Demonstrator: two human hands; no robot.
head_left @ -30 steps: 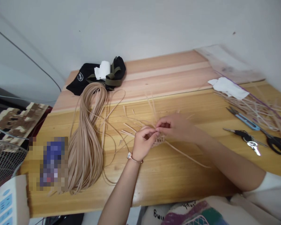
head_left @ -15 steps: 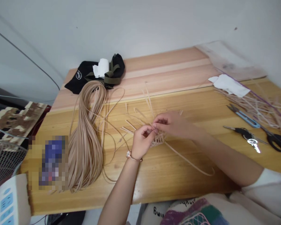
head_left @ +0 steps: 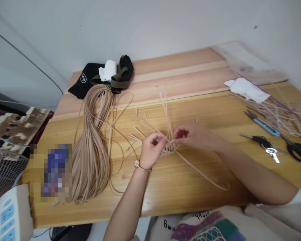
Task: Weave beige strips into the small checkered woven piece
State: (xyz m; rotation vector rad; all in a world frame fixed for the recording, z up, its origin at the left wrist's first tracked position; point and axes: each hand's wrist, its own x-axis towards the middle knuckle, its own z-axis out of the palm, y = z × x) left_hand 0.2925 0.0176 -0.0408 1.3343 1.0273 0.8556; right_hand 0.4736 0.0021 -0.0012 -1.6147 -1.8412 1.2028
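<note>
A small rattan-like weaving (head_left: 168, 150) sits between both hands, its upper edge pinched by the left hand (head_left: 150, 149), its visible strip running rightward toward the right hand (head_left: 193, 134), whose grip cannot be made out.

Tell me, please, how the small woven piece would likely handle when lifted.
The woven piece would probably feel light, being small and openwork. Its loose strands may flex springily rather than flop, since several stick out nearly straight.
</note>
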